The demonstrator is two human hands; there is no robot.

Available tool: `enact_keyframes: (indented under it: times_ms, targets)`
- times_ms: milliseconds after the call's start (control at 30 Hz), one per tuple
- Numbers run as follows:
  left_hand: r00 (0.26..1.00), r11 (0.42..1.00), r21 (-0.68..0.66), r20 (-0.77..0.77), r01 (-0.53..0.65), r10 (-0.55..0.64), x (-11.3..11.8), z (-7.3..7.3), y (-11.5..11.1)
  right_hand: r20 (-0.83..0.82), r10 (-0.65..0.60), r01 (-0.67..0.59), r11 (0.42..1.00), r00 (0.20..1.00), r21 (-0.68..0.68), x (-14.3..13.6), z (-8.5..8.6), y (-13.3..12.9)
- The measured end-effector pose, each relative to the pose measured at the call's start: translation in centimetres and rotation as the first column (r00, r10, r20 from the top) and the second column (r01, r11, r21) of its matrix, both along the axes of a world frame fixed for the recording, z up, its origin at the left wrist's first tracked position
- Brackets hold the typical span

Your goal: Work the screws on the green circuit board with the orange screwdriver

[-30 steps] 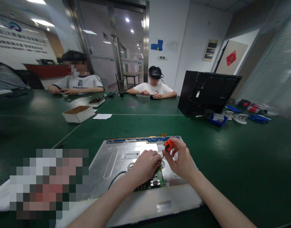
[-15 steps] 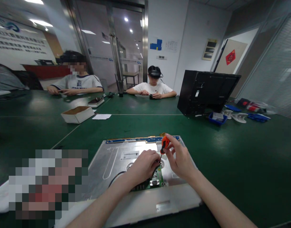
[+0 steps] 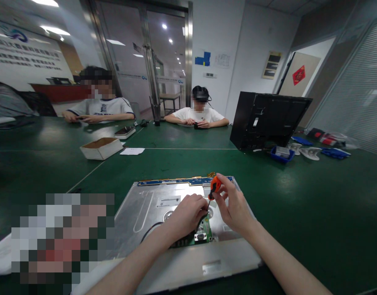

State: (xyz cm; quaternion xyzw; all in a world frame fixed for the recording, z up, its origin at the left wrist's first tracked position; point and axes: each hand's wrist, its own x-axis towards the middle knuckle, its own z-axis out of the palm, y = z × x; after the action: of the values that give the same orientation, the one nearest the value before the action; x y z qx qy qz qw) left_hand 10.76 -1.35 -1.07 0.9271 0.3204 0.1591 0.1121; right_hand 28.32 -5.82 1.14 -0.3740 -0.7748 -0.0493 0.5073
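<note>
A silver metal panel, the back of a display, lies flat on the green table in front of me. A small green circuit board sits on it near the front edge. My right hand grips a small orange-handled screwdriver, its tip pointing down at the board. My left hand is curled on the board beside the tip, and what its fingers pinch is hidden. A black cable runs left from under that hand.
A black monitor back stands at the right, with a blue tray and blue and white parts beside it. An open cardboard box and a paper sheet lie at the left. Two people sit across the table.
The screwdriver handle tilted left from its position a second ago, then shifted slightly. My left hand stayed on the board.
</note>
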Motion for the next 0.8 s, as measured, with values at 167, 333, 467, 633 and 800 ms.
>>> enact_keyframes:
  times_ms: [167, 333, 467, 633, 800]
  targets:
    - [1.0, 1.0, 0.015, -0.01, -0.002, 0.002, 0.11, -0.1, 0.12, 0.014, 0.002, -0.002, 1.0, 1.0, 0.019, -0.11, 0.07, -0.06]
    - [1.0, 0.999, -0.034, 0.014, 0.017, -0.017, -0.01, -0.11, 0.15, -0.012, 0.006, -0.005, 1.0, 1.0, 0.028, -0.12, -0.08, 0.08]
    - [0.999, 0.998, -0.054, 0.031, 0.036, -0.034, -0.23, 0.11, 0.06, -0.013, -0.017, 0.018, 0.999, 1.0, 0.031, 0.0, -0.21, 0.26]
    - [0.998, 0.995, -0.098, 0.053, 0.033, -0.028, -0.33, 0.25, 0.01, -0.01, -0.031, 0.031, 0.999, 0.999, 0.02, 0.04, -0.15, 0.24]
    - [0.993, 0.991, -0.121, 0.115, 0.048, -0.034, -0.41, 0.12, 0.0, -0.006, -0.023, 0.023, 1.0, 1.0, -0.004, 0.01, 0.03, 0.02]
